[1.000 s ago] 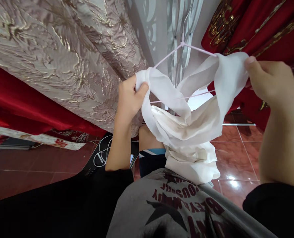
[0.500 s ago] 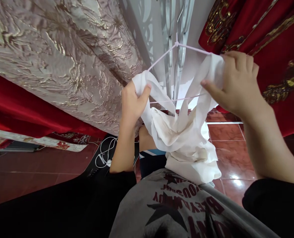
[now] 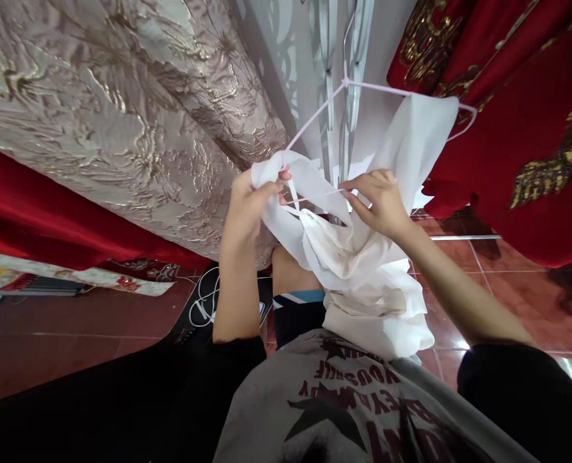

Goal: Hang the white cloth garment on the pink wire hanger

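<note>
The hands are set apart on one white cloth (image 3: 363, 308): the left hand (image 3: 247, 199) is clamped on it near the hanger's left end, thumb on top, while the right hand (image 3: 380, 202) has left the right end and come inward, fingertips drawn close at the thin lower bar. Whether they pinch the bar or only touch it, I cannot tell. The hanger's (image 3: 377, 87) right tip now sticks out bare past the cloth, so that side seems to hang unaided, while the left side looks in need of more work. The cloth drapes from both arms of the hanger, bunching down by the lap. The left forearm stands nearly upright; the right slants in, wrist nearly straight.
</note>
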Motion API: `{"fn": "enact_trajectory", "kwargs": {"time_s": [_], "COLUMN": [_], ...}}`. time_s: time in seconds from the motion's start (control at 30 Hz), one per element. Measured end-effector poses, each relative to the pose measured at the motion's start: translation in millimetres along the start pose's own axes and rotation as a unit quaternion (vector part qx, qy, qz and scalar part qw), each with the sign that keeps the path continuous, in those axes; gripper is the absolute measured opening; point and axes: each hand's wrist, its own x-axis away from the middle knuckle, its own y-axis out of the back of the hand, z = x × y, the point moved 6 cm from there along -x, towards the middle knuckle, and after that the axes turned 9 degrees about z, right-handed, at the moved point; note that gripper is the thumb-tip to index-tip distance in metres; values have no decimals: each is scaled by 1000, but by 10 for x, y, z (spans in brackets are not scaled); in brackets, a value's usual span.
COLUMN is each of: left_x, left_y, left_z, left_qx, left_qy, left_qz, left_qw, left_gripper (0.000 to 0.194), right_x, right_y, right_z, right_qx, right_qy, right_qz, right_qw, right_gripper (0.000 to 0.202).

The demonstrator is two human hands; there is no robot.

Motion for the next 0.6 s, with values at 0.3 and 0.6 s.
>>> {"fn": "enact_trajectory", "kwargs": {"time_s": [0.3,0.6], "left_x": [127,599], "left_y": [525,-560], "left_z": [285,650], "left_qx": [403,482], "left_qy": [65,90], "left_qz": [-164,-93], "left_qw": [898,867], "left_gripper": [38,32], "right_x": [136,180], "right_y": [-62,-155], "right_z": [123,306], "right_qx": [-1,-54], "right_qy": [-33,-44], "right_qz": [-92,-127], "right_qw": [995,990], "right_gripper": [30,22]}}
